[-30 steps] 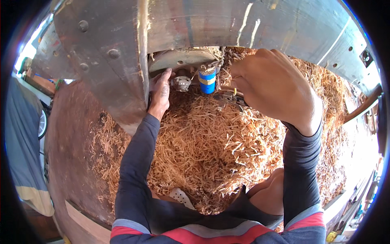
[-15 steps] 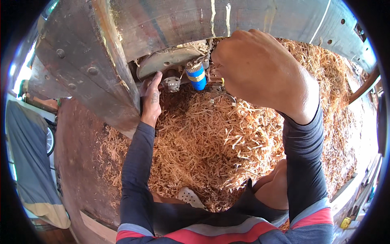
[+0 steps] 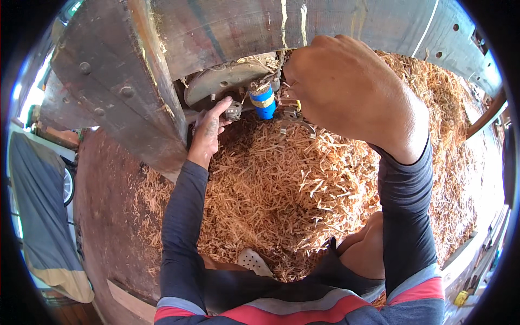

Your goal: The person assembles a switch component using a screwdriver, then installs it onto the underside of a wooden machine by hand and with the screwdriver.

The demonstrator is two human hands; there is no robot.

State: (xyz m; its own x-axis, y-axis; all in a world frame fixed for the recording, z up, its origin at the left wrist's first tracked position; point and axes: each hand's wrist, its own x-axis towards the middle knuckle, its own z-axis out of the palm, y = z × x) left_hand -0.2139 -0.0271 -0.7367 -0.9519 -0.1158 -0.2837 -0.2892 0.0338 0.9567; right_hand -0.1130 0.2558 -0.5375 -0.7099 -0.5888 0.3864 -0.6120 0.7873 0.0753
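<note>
My left hand [image 3: 207, 132] reaches under the machine, its thumb and fingers closed around the left side of a small ridged metal fitting [image 3: 233, 112]. Part of its grip is hidden. Just right of the fitting stands a blue cylinder [image 3: 263, 103] with a tan band round it. My right hand [image 3: 346, 89] looms large and high on the right, curled into a fist with the back of the hand uppermost. Its fingertips and whatever they hold are hidden. Beside it are small metal parts and a curved metal piece [image 3: 303, 127].
A big curved metal housing [image 3: 244, 27] spans the top, and a riveted metal panel [image 3: 108, 81] slopes down at left. Wood shavings [image 3: 271, 184] cover the ground below. A draped grey cover [image 3: 43, 200] hangs far left; planks lie at lower right.
My left hand has shifted right from beside the panel's edge to the ridged fitting, and more of its fingers show. My right hand stays almost in place.
</note>
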